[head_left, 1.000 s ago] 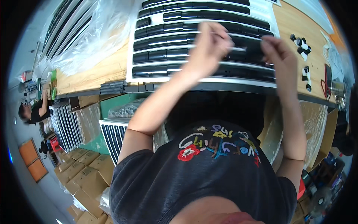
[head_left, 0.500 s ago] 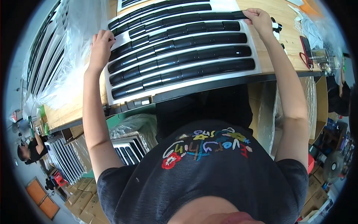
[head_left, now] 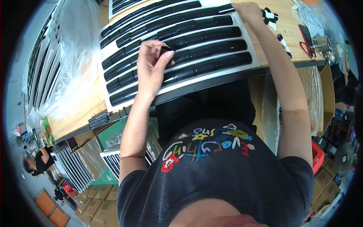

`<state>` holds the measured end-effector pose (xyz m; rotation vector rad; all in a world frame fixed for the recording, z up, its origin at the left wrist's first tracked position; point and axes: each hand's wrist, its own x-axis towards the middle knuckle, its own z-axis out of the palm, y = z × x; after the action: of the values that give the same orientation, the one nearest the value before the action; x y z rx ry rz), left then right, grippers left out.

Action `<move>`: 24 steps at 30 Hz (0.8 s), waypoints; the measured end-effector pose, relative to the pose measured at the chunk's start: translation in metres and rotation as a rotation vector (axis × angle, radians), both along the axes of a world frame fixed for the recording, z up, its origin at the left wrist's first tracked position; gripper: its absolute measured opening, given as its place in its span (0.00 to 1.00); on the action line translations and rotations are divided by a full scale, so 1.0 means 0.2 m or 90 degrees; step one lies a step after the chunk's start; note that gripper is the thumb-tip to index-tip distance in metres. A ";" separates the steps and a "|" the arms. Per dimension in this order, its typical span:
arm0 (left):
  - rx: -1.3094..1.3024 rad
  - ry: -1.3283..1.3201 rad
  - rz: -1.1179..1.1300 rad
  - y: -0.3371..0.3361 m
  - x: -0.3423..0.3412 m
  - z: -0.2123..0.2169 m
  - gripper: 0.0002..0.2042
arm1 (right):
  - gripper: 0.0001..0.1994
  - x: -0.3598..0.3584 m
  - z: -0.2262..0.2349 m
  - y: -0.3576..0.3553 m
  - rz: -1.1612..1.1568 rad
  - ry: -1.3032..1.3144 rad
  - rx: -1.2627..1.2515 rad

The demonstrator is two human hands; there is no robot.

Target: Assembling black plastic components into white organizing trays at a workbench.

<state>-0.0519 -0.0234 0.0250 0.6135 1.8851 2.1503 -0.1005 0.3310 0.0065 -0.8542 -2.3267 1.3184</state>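
Observation:
Glossy black curved strips [head_left: 211, 56], made of short segments, lie in rows on a white sheet [head_left: 247, 67]. Above the middle rows, my left hand [head_left: 149, 66] is closed with a small black piece [head_left: 167, 50] pinched between thumb and fingers. It hides part of the rows under it. Near the far right edge of the sheet, my right hand [head_left: 247, 13] has its fingers closed at the right end of a black strip [head_left: 225, 9]. Its fingertips are partly hidden. A stretch of bare white sheet [head_left: 109, 49] shows left of that row.
On the wooden table [head_left: 73, 115] stand clear plastic film with stacked strip sheets [head_left: 60, 56] at left. Small black-and-white pieces [head_left: 270, 16], red-handled scissors [head_left: 307, 49] and a dark phone [head_left: 304, 34] lie at right. A person [head_left: 39, 160] is at far left; cardboard boxes [head_left: 100, 204] sit below.
My left hand has moved right, from the sheet's left edge to over the middle rows, and now shows a small black piece. The right hand stays at the strip's end. The view has shifted slightly.

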 end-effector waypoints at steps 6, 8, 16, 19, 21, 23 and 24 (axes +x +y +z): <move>-0.011 -0.048 0.003 0.09 0.06 -0.03 0.12 | 0.28 0.11 0.05 -0.28 0.085 -0.007 0.154; -0.015 -0.043 -0.003 0.12 0.06 -0.05 0.12 | 0.18 0.02 0.02 -0.28 -0.034 -0.081 0.192; 0.151 -0.249 -0.061 0.12 0.12 -0.02 0.12 | 0.13 0.64 0.07 0.19 0.040 0.122 0.614; 0.220 -0.299 -0.130 0.23 0.14 0.00 0.11 | 0.15 0.87 0.03 0.26 0.018 -0.040 0.604; 0.219 -0.333 -0.129 0.30 0.16 0.02 0.11 | 0.15 0.89 0.03 0.22 0.026 -0.162 0.499; 0.223 -0.327 -0.140 0.37 0.17 0.02 0.12 | 0.13 0.89 0.04 0.16 0.047 -0.095 0.413; 0.226 -0.314 -0.146 0.39 0.17 0.01 0.12 | 0.12 0.87 0.06 0.12 0.062 -0.027 0.330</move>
<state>-0.0175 0.0555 0.0278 0.2955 1.1387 2.2335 0.0742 0.3545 0.0185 -0.6087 -2.5902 0.6705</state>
